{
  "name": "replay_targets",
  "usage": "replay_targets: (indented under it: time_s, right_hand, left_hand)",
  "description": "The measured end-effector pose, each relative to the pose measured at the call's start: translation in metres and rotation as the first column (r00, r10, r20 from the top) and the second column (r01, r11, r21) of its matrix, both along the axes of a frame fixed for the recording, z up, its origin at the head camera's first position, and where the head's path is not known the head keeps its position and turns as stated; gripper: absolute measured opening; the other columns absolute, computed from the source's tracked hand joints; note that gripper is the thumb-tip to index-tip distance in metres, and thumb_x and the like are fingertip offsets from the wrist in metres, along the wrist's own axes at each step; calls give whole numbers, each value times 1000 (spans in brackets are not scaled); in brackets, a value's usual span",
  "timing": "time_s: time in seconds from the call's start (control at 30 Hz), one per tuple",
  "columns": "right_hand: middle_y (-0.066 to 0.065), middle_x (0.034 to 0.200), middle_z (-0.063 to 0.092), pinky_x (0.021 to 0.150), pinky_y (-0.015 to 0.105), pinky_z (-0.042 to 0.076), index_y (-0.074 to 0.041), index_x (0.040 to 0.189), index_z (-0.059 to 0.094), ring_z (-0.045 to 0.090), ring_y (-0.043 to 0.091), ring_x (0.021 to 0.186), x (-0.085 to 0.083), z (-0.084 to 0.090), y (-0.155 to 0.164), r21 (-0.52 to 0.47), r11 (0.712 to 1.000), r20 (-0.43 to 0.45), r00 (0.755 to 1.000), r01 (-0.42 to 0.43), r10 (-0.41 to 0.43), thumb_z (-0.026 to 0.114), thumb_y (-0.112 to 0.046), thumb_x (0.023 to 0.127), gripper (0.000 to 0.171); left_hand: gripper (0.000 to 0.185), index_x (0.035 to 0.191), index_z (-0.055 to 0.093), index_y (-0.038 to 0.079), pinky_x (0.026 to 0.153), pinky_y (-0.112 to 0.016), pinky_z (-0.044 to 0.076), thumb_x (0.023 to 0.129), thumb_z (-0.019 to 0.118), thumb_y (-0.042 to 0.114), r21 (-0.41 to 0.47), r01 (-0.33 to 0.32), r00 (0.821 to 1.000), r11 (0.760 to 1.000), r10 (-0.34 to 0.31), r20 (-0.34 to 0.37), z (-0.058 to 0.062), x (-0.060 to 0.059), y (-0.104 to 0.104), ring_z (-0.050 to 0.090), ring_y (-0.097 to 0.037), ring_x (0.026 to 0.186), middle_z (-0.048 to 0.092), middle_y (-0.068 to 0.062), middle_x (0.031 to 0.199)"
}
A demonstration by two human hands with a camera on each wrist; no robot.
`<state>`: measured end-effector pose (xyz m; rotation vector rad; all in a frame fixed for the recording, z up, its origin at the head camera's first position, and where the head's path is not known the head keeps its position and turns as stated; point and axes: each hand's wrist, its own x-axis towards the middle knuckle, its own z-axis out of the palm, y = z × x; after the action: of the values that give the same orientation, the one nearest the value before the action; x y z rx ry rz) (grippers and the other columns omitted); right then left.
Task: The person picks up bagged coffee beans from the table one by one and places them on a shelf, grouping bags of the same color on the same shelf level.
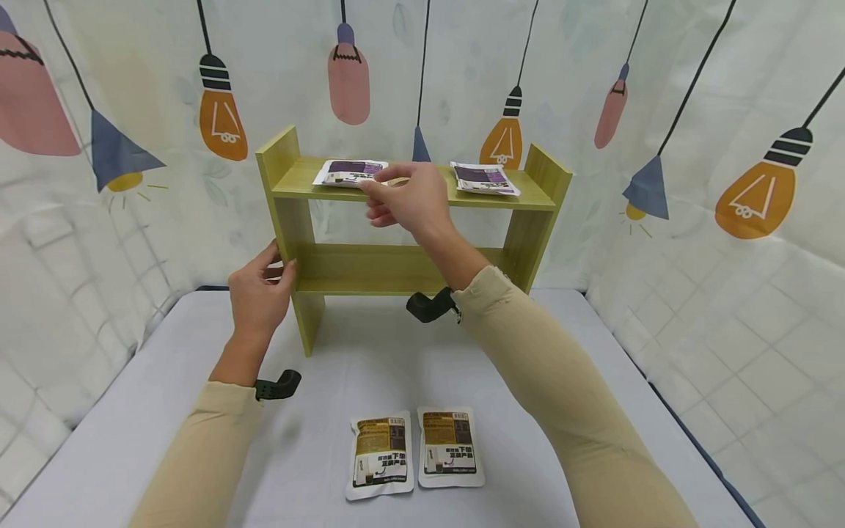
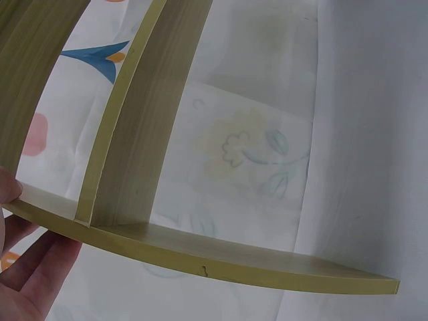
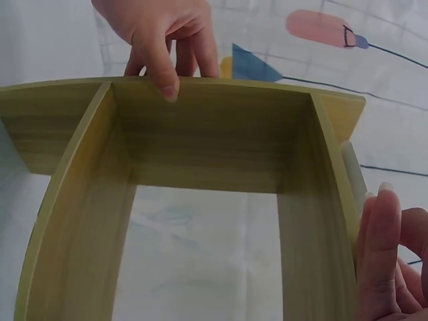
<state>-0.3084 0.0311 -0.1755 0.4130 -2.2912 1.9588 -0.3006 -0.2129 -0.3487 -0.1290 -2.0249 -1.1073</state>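
A small yellow-green wooden shelf rack (image 1: 370, 268) stands on the table. My left hand (image 1: 260, 293) grips its left side panel, thumb on the inner face and fingers outside, as the right wrist view also shows. Two white pouches with purple print lie flat on the top board, a left pouch (image 1: 339, 173) and a right pouch (image 1: 485, 178). At the left pouch's right edge is my right hand (image 1: 416, 198), its fingers extended in front of the top board. Whether the fingertips touch that pouch is hard to see.
Two pouches with brown and gold print, a left one (image 1: 381, 456) and a right one (image 1: 451, 449), lie side by side on the white table (image 1: 297, 469) in front of the rack. A printed fabric backdrop (image 1: 277, 44) surrounds the back and sides.
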Motion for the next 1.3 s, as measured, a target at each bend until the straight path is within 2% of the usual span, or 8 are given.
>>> replay_targets:
  time_s: [0.23,0.53,0.6,0.7,0.8,0.93,1.1,1.3]
  right_hand:
    - [17,88,77,65,40,65,-8,126,71,76,33,72,2,-11,9,-103,994,-48,998,-42,37,83,-18,87,42]
    - [24,98,76,70,41,66,-9,124,73,75,39,75,9,-28,24,-154,980,-102,988,-127,112,80,-17,89,36]
    - [25,100,76,72,41,66,-9,123,73,76,39,76,12,-32,28,-148,978,-105,986,-145,130,80,-17,89,35]
    - [19,101,78,75,39,66,-11,122,74,77,36,79,16,-40,36,-108,981,-109,982,-163,152,80,-19,90,34]
    - [13,102,79,78,38,65,-12,123,74,76,40,86,21,-50,43,-68,980,-122,977,-185,176,79,-21,91,34]
    - [14,105,78,80,38,65,-9,122,73,74,43,92,28,-65,51,-43,978,-138,970,-206,199,78,-18,91,33]
    - [14,106,78,79,35,65,-7,119,74,74,42,95,35,-84,60,-3,983,-157,971,-184,182,78,-15,91,30]
    - [11,108,78,83,35,65,-9,116,75,75,37,95,43,-103,70,14,989,-168,975,-147,147,79,-17,90,27]
  left_hand:
    - [41,139,66,22,69,6,41,98,65,18,-6,5,1000,1000,-5,-7,2,0,0,76,-42,95,75,-17,121]
    - [41,139,66,22,69,6,41,98,65,18,-8,12,1000,1000,-12,-10,1,0,0,76,-42,94,75,-17,121]
    - [41,139,66,23,69,6,42,98,65,18,-6,12,1000,1000,-12,-7,1,-1,0,76,-41,95,75,-17,121]
    - [41,139,66,24,70,6,42,99,65,19,-6,12,1000,1000,-12,2,1,0,1,76,-41,95,74,-16,122]
    - [41,140,66,23,70,6,41,98,65,18,-8,4,1000,1000,-4,5,1,1,1,76,-41,96,74,-17,122]
    - [42,140,66,22,69,6,41,98,65,17,-6,2,1000,1000,-2,4,1,1,0,76,-41,95,74,-17,122]
    - [42,140,66,22,70,6,41,98,65,16,-3,8,1000,1000,-8,-3,2,1,1,76,-43,95,74,-18,121]
    - [42,141,65,22,70,6,40,99,64,18,-9,-8,1000,1000,8,16,1,1,1,76,-41,96,74,-18,122]
